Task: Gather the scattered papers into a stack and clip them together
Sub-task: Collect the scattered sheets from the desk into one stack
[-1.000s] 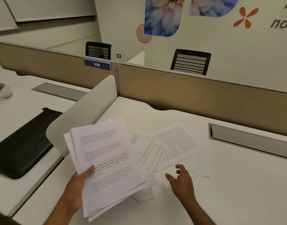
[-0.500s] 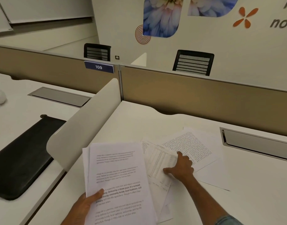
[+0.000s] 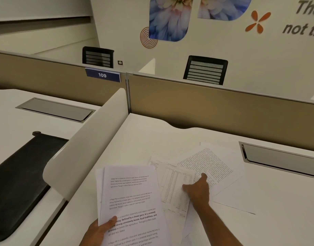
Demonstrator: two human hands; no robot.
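Observation:
My left hand grips a stack of printed sheets at its lower left edge, thumb on the top page, above the white desk. To its right several loose sheets lie fanned on the desk: a page with a table of figures, a dense text page and a blank sheet under them. My right hand lies on the table page, with its fingers curled around that page's right edge. I see no clip.
A curved white divider rises left of the stack. A tan partition closes the desk's far side. A grey cable flap sits at the right. A black mat lies on the neighbouring desk.
My right hand reached forward from the bare desk onto the table page and took hold of its edge. The stack in my left hand dropped lower and closer.

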